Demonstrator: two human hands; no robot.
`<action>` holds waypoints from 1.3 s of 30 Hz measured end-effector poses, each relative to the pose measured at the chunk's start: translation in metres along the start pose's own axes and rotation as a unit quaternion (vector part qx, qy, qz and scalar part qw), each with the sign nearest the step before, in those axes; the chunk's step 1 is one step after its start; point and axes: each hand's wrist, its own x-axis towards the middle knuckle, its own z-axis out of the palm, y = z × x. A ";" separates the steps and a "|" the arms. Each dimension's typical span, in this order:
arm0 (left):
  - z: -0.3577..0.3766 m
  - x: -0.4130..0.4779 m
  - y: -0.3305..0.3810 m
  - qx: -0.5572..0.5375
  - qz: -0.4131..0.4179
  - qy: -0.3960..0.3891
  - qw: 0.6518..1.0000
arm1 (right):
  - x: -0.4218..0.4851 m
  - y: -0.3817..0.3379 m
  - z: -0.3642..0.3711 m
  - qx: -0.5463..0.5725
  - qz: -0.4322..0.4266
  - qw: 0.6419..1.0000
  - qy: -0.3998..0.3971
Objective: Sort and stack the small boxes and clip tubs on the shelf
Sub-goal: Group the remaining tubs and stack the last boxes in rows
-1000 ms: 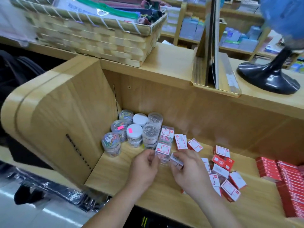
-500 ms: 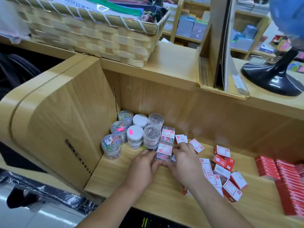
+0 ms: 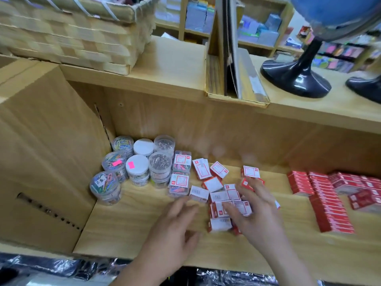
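Observation:
Several round clear clip tubs [image 3: 137, 169] stand clustered in the shelf's back left corner. Two clear square boxes [image 3: 179, 182] with red-and-white labels sit just right of them. Small red-and-white boxes [image 3: 219, 195] lie scattered over the middle of the wooden shelf [image 3: 132, 223]. My right hand [image 3: 254, 211] hovers spread over the scattered boxes, fingers extended, touching or just above them. My left hand [image 3: 175, 221] is to its left, fingers relaxed above the bare shelf, holding nothing.
Rows of long red boxes [image 3: 327, 201] fill the shelf's right side. On the top ledge stand a woven basket [image 3: 72, 38], a cardboard holder [image 3: 233, 79] and a globe's black base [image 3: 294, 77]. The shelf's side wall [image 3: 41, 151] closes the left.
Both hands have let go of the clear square box beside the tubs and drawn back to the right. The right hand now spreads over the scattered red-and-white boxes. The view has shifted right.

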 end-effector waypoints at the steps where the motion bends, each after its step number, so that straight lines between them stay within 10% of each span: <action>1: 0.005 0.004 0.007 0.032 -0.007 -0.048 0.998 | -0.007 0.010 -0.006 -0.008 0.017 1.000 -0.005; 8: 0.028 0.042 0.019 0.158 -0.077 -0.161 0.971 | -0.022 0.050 -0.020 -0.080 0.122 0.965 -0.220; 22: 0.032 0.061 0.050 0.228 -0.049 -0.096 0.968 | 0.006 0.075 -0.046 -0.013 0.065 0.991 -0.120; 31: 0.051 0.146 0.044 0.272 -0.168 -0.184 0.930 | 0.075 0.077 -0.010 -0.149 -0.005 0.951 -0.270; 39: 0.069 0.132 0.058 0.213 -0.168 -0.186 0.945 | 0.059 0.098 -0.017 -0.125 -0.022 0.960 -0.249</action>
